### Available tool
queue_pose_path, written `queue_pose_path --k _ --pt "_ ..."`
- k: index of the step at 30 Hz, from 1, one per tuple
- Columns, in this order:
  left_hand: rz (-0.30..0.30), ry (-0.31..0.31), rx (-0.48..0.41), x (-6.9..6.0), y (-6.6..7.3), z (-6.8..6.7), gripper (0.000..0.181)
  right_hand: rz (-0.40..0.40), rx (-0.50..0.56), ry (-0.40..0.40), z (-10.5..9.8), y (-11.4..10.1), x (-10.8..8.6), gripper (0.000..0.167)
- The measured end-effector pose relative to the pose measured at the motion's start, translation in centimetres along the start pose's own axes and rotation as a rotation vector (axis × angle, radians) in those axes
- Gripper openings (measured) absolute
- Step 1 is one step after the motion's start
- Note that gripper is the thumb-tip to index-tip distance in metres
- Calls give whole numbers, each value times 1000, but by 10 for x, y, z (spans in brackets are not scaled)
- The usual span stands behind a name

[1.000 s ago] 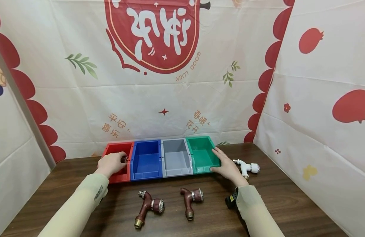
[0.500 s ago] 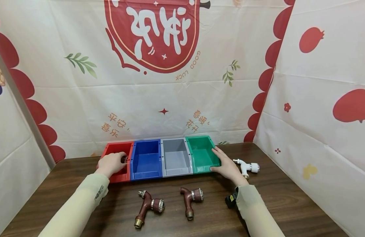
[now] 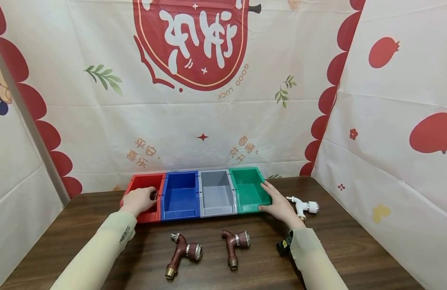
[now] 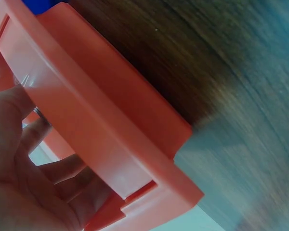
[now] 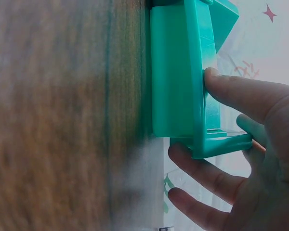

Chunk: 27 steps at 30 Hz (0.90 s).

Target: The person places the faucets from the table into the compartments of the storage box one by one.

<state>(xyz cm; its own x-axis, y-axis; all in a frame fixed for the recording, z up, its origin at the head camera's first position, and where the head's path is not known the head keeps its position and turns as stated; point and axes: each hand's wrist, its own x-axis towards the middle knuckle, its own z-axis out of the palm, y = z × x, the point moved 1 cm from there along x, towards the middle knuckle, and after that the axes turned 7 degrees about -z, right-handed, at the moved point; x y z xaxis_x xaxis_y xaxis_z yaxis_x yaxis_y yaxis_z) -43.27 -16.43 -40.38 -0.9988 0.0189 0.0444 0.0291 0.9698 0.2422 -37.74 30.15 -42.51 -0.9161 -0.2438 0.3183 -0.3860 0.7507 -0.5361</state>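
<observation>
My left hand reaches into the red bin, its thumb and finger on a small dark red piece with metal, mostly hidden. In the left wrist view, the hand is behind the wall of the red bin, near a metal ring. My right hand grips the outer corner of the green bin. The right wrist view has the thumb of that hand on the rim of the green bin and fingers around its side.
Blue and grey bins stand between the red and green ones. Two dark red taps lie in front on the wooden table. A white tap lies right of my right hand, near a black object.
The head view has shifted slightly. Both hands keep their places at the red and green bins, and the bins and taps have not visibly moved.
</observation>
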Motion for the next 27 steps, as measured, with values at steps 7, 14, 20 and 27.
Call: queue_pose_path --k 7,14,20,27 --pt "-28 -22 -12 2 0 3 51 0 1 5 0 0 0 80" --pt "-26 -30 -22 -1 0 1 53 9 4 -3 0 -1 1 80" --pt "-36 -41 -34 1 -2 5 52 5 2 -1 2 0 0 81" --pt "-40 -44 -37 10 -3 11 54 -9 -4 10 1 2 2 81"
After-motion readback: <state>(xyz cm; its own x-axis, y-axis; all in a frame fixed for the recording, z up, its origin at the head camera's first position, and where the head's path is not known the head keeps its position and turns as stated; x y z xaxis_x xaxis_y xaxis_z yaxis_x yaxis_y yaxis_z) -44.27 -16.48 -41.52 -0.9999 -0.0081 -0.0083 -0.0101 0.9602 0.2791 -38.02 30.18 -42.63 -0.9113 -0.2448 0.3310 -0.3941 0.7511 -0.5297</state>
